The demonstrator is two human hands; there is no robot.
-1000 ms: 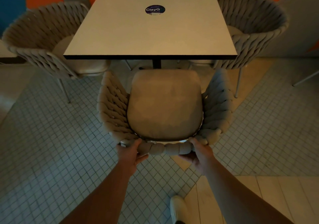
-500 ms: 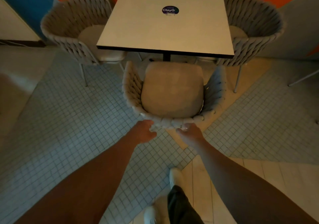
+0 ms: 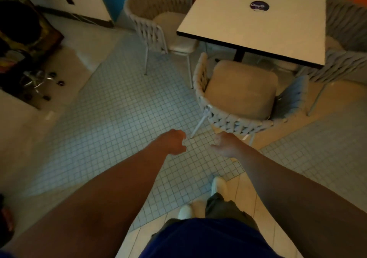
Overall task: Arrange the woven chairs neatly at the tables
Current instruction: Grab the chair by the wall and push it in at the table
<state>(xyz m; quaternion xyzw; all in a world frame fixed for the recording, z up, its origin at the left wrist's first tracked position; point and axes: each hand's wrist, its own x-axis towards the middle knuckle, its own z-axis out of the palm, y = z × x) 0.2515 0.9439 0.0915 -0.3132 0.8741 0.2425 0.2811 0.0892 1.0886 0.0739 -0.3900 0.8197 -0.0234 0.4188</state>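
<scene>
A grey woven chair [image 3: 234, 121] with a beige cushion stands tucked against the near edge of the white square table [image 3: 256, 27]. A second woven chair [image 3: 151, 19] sits at the table's left side, and a third [image 3: 347, 39] at its right, cut off by the frame edge. My left hand [image 3: 173, 141] hangs over the tiled floor short of the near chair, its fingers curled with nothing in them. My right hand [image 3: 226, 143] is just below the chair's back rim, fingers loosely bent, apart from the chair.
The small-tiled floor [image 3: 111, 118] stretches out to the left. An office chair's chrome wheeled base [image 3: 39, 81] stands at the far left beside a dark patterned object [image 3: 23, 31]. My feet in white shoes [image 3: 218, 186] are on the pale planks below.
Both hands have let go of the near chair's back and drawn away from it. The view has swung left and back, so the table now sits at the upper right.
</scene>
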